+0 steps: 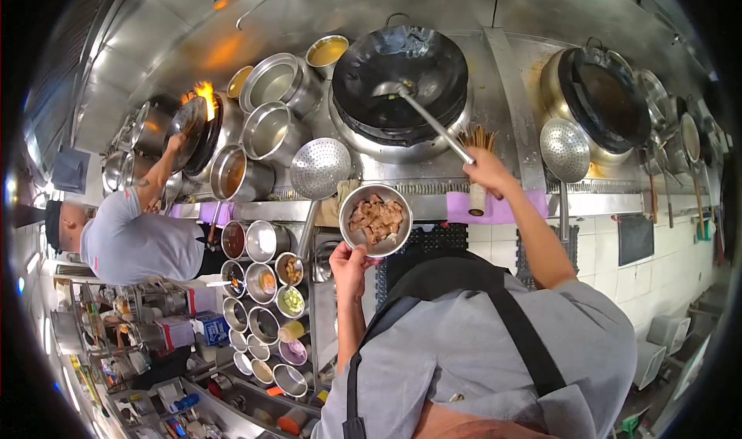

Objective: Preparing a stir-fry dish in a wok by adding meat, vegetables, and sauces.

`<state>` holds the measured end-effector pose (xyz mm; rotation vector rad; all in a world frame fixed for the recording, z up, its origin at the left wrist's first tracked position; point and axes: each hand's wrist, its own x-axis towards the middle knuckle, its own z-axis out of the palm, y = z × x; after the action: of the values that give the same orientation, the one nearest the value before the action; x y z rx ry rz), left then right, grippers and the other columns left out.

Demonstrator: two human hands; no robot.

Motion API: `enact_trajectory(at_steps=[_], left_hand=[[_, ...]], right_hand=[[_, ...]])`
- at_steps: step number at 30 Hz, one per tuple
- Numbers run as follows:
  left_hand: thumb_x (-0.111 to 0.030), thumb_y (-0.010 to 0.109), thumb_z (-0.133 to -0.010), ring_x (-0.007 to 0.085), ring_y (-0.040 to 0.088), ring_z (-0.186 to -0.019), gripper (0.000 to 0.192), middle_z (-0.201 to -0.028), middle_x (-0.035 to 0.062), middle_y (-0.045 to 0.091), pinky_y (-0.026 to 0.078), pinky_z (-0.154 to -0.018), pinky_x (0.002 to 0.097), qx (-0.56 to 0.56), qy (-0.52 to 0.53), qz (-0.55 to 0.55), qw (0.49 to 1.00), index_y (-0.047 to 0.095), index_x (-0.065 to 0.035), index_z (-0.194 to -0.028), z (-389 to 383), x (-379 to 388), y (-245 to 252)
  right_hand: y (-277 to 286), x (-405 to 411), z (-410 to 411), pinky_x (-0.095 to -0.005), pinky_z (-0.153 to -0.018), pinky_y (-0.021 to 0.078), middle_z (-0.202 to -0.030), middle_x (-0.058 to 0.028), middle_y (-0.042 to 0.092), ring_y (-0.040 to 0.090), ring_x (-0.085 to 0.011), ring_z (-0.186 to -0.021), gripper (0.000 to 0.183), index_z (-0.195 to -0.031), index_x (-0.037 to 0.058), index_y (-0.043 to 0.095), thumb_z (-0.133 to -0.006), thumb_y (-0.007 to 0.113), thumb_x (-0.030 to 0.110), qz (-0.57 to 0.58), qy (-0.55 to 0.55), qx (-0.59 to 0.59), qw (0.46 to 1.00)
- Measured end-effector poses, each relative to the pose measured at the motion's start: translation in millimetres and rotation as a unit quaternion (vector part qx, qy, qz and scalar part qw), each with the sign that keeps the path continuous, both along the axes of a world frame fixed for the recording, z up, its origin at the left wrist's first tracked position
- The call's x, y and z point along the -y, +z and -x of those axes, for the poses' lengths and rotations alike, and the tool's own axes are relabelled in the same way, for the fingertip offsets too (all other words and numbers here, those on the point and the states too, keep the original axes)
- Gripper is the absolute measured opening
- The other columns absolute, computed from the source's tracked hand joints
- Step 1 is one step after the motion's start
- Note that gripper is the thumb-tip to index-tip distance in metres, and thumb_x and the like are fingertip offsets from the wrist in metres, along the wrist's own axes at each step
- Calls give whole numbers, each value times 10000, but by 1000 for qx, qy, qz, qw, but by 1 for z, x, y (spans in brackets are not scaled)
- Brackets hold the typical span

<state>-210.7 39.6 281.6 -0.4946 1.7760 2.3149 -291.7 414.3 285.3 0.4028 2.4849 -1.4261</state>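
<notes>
My left hand [351, 265] grips the rim of a metal bowl [344, 230], thumb on top. Slices of brown meat [375, 217] lie in the bowl, in front of my body. My right hand [491, 172] is closed around the handle end of a long steel wok ladle [440, 129]. The ladle's head rests inside a large black wok [359, 62], with small green bits at it. Just below my right hand, a bamboo wok brush [477, 198] lies over a purple cloth [527, 203] at the stove's front edge.
A perforated skimmer [320, 166] lies left of the wok, beside pots of liquid [268, 132]. Several ingredient bowls [261, 282] stand at lower left. A co-worker [145, 233] works there at a flaming wok [188, 132]. Another wok [614, 103] and skimmer [564, 149] are at right.
</notes>
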Motion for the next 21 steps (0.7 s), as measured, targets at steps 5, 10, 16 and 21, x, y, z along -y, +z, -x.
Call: enact_trajectory(at_steps=[5,10,16,21], left_hand=[[-16,619,-876,131,596,-552,28,-684,43,596,598,-551,307,8,-38,-20,999,610,9,-883,42,20,-28],[-28,598,-898,160,677,-613,76,-785,113,691,604,-563,291,-18,-99,10,995,636,33,-874,80,39,-33],[-29,600,-898,152,666,-599,66,-780,107,690,587,-562,278,-19,-106,-6,994,637,26,-900,109,68,-39],[-19,597,-892,148,663,-604,55,-771,88,680,588,-563,278,-7,-100,-14,995,639,17,-899,118,74,-48]], right_hand=[[-21,8,40,-349,-365,387,-550,-41,486,488,-156,-407,158,-1028,11,537,-932,576,131,50,-141,-56,987],[-36,23,39,-337,-386,398,-594,-60,524,494,-161,-411,200,-1053,1,563,-924,610,147,-70,-102,-143,982],[21,55,10,-380,-496,463,-658,-120,599,594,-201,-512,311,-1166,-1,620,-892,637,144,2,-10,-30,999],[-3,53,55,-353,-396,379,-586,-46,502,490,-153,-422,202,-1116,11,569,-939,595,103,-10,-114,-19,993]])
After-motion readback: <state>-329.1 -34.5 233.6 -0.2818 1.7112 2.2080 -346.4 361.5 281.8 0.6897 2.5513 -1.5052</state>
